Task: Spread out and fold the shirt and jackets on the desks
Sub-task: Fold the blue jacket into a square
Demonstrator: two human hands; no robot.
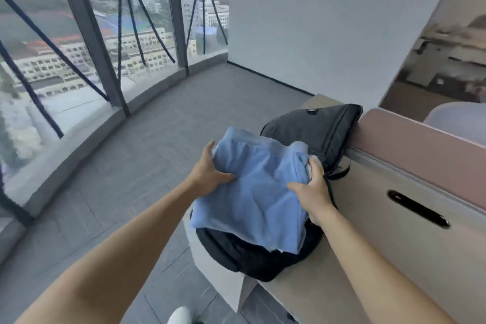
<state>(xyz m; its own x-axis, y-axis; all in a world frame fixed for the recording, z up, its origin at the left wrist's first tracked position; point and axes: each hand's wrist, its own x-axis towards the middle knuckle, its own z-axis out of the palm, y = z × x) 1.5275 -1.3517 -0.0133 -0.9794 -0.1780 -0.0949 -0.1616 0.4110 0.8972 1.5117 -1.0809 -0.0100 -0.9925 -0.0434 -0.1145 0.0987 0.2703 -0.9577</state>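
A folded light blue garment [252,192] is held over the open black backpack [310,129] that lies on the beige desk [368,258]. My left hand [210,173] grips the garment's left edge, thumb on top. My right hand [313,192] grips its right edge, fingers curled into the cloth. More dark fabric [252,258] shows under the blue garment, at the backpack's near end. Something pale yellow [317,163] peeks out by my right fingers; what it is cannot be told.
A pinkish divider panel [420,144] runs along the desk's far side, with a dark cable slot [418,209] in the desk top. Grey carpet floor [131,166] lies to the left, bounded by tall windows [79,47]. My white shoe [180,315] shows at the bottom.
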